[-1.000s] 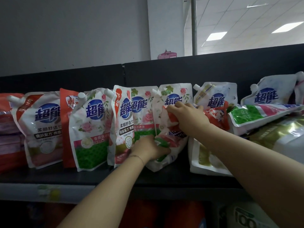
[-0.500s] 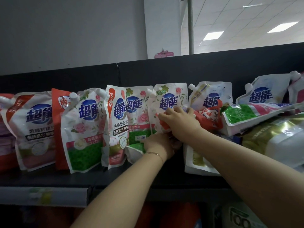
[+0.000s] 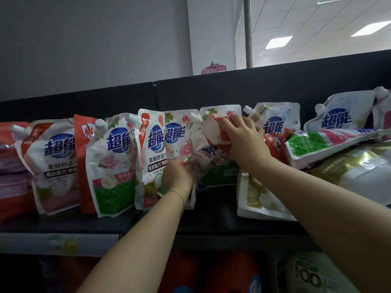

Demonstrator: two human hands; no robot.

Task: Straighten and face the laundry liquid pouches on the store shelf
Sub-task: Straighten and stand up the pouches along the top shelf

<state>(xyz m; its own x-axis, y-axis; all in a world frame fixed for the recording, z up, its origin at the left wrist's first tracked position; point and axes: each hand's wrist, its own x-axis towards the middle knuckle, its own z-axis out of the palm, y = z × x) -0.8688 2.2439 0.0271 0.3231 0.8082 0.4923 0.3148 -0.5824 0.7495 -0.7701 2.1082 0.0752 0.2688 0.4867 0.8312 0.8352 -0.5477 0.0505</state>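
Left hand [image 3: 179, 176] and right hand [image 3: 243, 142] both grip a crumpled red-and-white plastic pouch [image 3: 210, 132]; upright white rose-print pouches [image 3: 112, 163] crowd its left, a flat-lying green-pink pouch [image 3: 330, 142] its right.

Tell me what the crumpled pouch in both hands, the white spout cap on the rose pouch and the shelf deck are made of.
Crumpled pouch: apparently thin glossy plastic film; it creases and buckles where the left hand and right hand grip it. Spout cap: likely hard white plastic, smooth and rounded. Shelf deck: dark, matte, probably painted metal, though the look leaves that open.
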